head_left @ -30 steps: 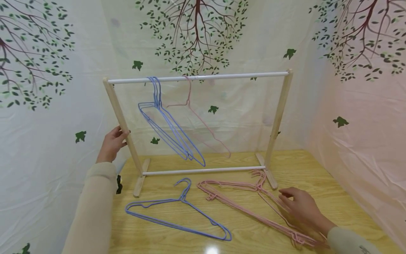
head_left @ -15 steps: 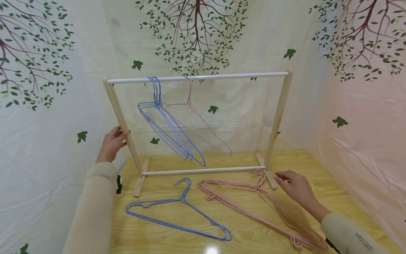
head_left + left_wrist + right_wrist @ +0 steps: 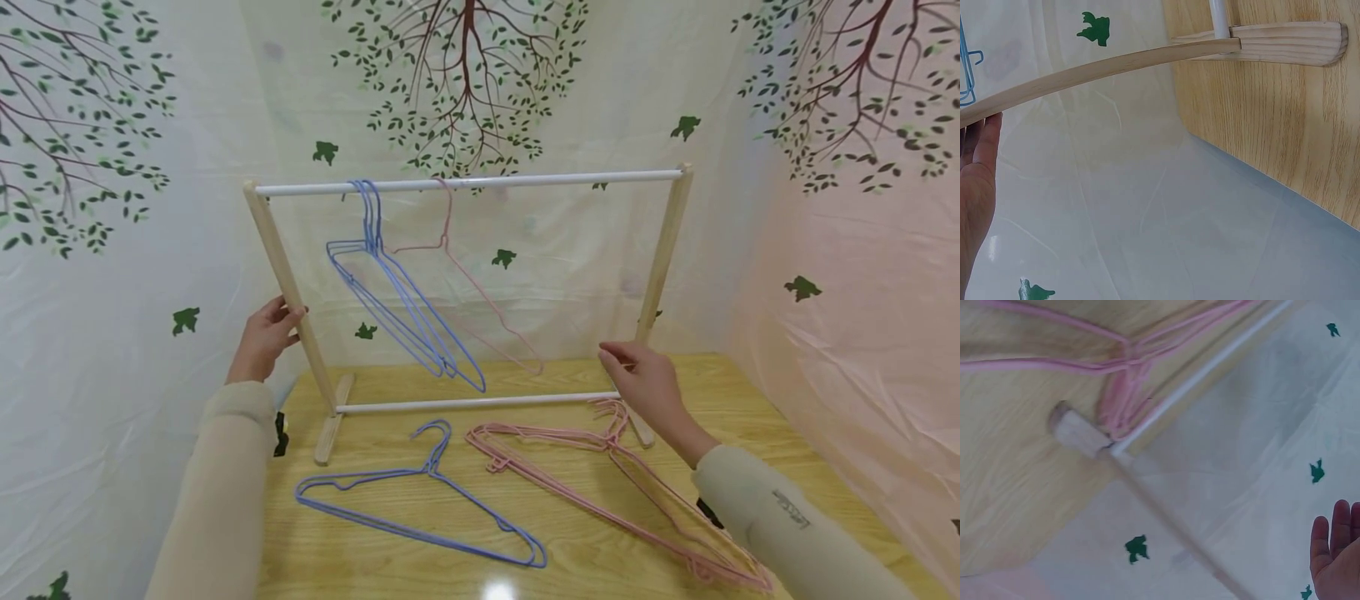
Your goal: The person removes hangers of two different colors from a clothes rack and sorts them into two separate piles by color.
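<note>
My left hand [image 3: 264,340] holds the left wooden post of a small clothes rack [image 3: 279,250]; the left wrist view shows fingers [image 3: 988,140] against the post [image 3: 1110,67]. My right hand [image 3: 647,385], holding nothing, is raised in front of the rack's right post, its fingers loosely bent. Several blue hangers [image 3: 372,229] and a pink hanger [image 3: 480,287] hang from the white top bar [image 3: 570,179]. More pink hangers [image 3: 555,492] lie on the table below my right hand, their hooks by the lower bar. Blue hangers [image 3: 420,533] lie to their left.
The rack stands on the wood-grain table [image 3: 360,575], its feet [image 3: 330,442] spreading front to back. A white lower bar [image 3: 480,403] joins the posts. Printed sheets [image 3: 600,275] with trees and leaves surround the table.
My right hand has moved up and left, from beside the pink hangers to in front of the right post. The hanging pink hanger swings slightly. My left hand stays on the post.
</note>
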`<action>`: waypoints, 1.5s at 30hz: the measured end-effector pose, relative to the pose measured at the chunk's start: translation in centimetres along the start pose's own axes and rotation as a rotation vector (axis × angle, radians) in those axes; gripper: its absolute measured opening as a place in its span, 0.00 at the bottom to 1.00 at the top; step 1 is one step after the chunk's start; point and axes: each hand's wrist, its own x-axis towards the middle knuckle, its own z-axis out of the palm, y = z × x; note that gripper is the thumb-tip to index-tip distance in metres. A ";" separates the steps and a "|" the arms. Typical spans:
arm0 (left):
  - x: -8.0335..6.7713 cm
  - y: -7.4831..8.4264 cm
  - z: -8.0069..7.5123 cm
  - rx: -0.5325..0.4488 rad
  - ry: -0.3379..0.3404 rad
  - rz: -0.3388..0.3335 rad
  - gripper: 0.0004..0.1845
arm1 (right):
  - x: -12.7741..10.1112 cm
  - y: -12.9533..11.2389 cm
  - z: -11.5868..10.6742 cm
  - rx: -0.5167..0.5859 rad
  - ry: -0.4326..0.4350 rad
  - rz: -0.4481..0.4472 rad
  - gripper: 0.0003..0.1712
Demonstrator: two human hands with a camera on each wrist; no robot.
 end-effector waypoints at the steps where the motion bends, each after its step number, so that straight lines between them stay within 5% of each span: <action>1: 0.0 0.0 0.0 -0.001 -0.001 -0.001 0.32 | 0.4 -0.4 0.2 0.010 0.001 -0.003 0.17; 15: -0.1 -0.1 0.1 -0.009 0.007 0.001 0.32 | 5.8 -6.8 2.3 0.137 -0.015 0.016 0.21; 28: -0.1 0.0 0.0 -0.002 0.009 0.011 0.32 | 8.6 -13.3 6.1 0.091 -0.076 0.034 0.22; 38: -0.1 0.1 0.1 0.006 0.014 0.026 0.32 | 9.1 -14.0 8.3 0.028 -0.082 0.086 0.22; 45: 0.0 -0.1 0.0 -0.004 0.017 0.026 0.32 | 9.4 -13.5 8.9 0.026 0.014 0.077 0.14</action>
